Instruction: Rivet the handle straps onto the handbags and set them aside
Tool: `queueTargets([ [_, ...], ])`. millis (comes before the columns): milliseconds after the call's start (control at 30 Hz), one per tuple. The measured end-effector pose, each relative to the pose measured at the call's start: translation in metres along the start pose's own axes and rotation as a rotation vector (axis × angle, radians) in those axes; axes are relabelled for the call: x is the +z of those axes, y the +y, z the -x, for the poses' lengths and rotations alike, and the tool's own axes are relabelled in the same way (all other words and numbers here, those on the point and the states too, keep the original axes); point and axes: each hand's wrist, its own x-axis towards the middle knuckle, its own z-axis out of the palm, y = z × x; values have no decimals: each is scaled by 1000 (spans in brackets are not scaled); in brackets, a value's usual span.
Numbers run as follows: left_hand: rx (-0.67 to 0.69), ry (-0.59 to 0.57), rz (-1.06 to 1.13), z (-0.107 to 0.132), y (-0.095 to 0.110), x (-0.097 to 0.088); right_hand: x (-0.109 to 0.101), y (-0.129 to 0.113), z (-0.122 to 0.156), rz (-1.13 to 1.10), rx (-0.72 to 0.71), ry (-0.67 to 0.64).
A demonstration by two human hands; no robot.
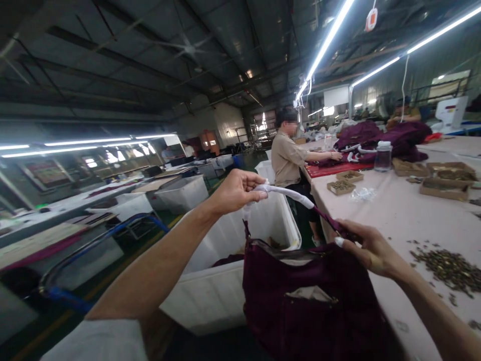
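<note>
A dark purple handbag (300,306) hangs in front of me, its top edge partly open and a pale lining showing at the front pocket. My left hand (242,190) is closed around its strap (289,194), which is wrapped in white material and arches above the bag. At the bag's upper right corner, my right hand (366,248) pinches the purple strap end near a small metal fitting. White covering shows on a right-hand fingertip. Behind the bag stands a white bin (210,296) with dark purple material inside.
To the right, a pale worktable (398,220) bears a heap of small metal parts (447,265), cardboard boxes (447,188), and a clear jar (383,156). A co-worker (287,155) sits beyond at purple bags (383,135). At left is a blue metal rail (108,230).
</note>
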Motion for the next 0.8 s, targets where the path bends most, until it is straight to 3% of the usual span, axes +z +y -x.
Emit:
queueTargets([
  [133,117,161,-90,5,8,11,9,-6,0,187,-141,21],
  [267,320,321,-380,11,26,20,11,-17,2,97,-52,2],
  [367,388,366,-534,13,37,20,7,-26,4,16,13,-20],
  [600,346,280,-697,16,26,10,4,-36,7,-108,53,-28],
  [800,417,106,-721,19,-3,28,6,-45,11,-100,69,-23],
])
